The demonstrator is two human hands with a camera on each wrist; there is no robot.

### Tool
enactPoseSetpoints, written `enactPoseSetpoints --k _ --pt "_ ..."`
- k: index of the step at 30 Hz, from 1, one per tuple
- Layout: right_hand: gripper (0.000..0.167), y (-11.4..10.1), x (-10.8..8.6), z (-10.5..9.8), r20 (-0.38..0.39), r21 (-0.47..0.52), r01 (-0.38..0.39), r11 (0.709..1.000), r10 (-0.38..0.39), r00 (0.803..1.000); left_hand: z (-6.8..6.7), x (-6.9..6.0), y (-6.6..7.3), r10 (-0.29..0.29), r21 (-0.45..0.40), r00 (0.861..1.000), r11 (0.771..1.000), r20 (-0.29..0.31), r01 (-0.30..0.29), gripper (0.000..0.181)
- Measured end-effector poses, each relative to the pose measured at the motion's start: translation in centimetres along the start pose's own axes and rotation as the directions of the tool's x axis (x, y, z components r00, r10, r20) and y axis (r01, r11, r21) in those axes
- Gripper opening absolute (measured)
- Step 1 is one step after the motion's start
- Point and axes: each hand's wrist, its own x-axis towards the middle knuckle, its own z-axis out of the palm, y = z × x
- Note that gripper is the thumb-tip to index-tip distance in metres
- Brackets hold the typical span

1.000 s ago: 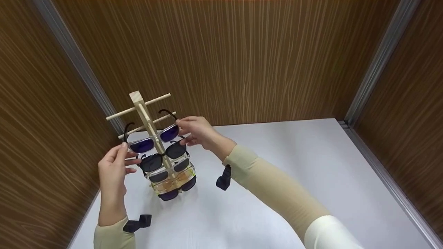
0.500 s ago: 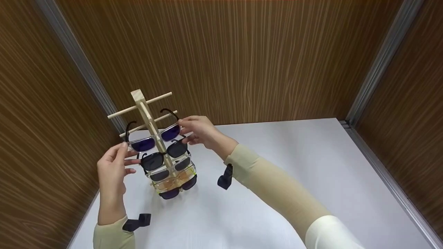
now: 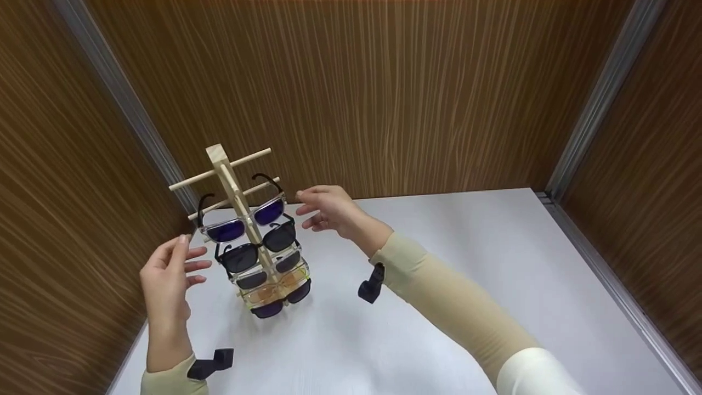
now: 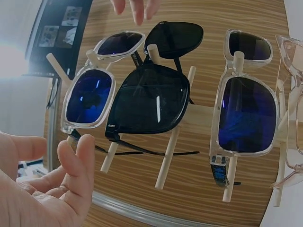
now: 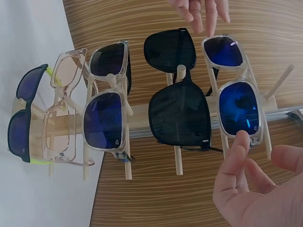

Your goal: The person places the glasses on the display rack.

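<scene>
A wooden eyewear stand [image 3: 216, 154] with crossing rods holds several pairs of sunglasses stacked down its post. The uppermost pair, clear-framed sunglasses [image 3: 226, 230] with blue lenses and dark temples, sits on the stand below the top rods; black sunglasses [image 3: 241, 258] hang just beneath. My left hand [image 3: 170, 274] hovers left of the clear-framed pair, fingers loosely bent and apart from it. On the other side, my right hand [image 3: 335, 211] stands off the right lens with a gap showing. Neither hand holds anything. In the right wrist view a fingertip overlaps the blue lens [image 5: 239, 109].
Lower on the stand are grey-lensed clear sunglasses [image 3: 252, 280], orange-tinted glasses [image 3: 263, 295] and dark sunglasses [image 3: 267, 309]. The stand rests on a white table [image 3: 439, 263], near the left wood-grain wall [image 3: 66, 192]. A wood-grain panel [image 3: 384, 99] rises behind.
Both hands have let go of the clear-framed sunglasses and drawn apart, the left one leftward and down, the right one rightward. The sunglasses stay on the stand.
</scene>
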Motion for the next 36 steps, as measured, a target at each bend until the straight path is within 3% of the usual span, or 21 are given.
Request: enactPoseSetpoints --k 7,17,24,36 --pt "0.025 0.1 -1.2 -1.2 0.018 0.032 0.005 0.999 -0.005 1.0 0.0 -1.0 -0.1 0.067 -0.039 0.998 0.997 -0.006 -0.067 0.032" --pt "0.028 1.2 -3.1 -3.2 0.063 0.073 0.029 0.997 -0.034 0.997 0.2 -3.0 -0.9 0.129 -0.017 0.991 0.991 -0.018 -0.129 0.03" --pt "0.032 2.8 -3.9 -4.3 0.109 0.09 0.035 0.995 -0.044 0.993 0.6 -4.0 -1.8 0.105 -0.034 0.994 0.994 0.004 -0.105 0.031" --pt "0.034 4.6 -5.7 -6.0 0.133 0.124 0.053 0.991 -0.07 0.989 2.0 -5.0 -2.9 0.094 0.013 0.993 0.995 0.074 -0.096 0.028"
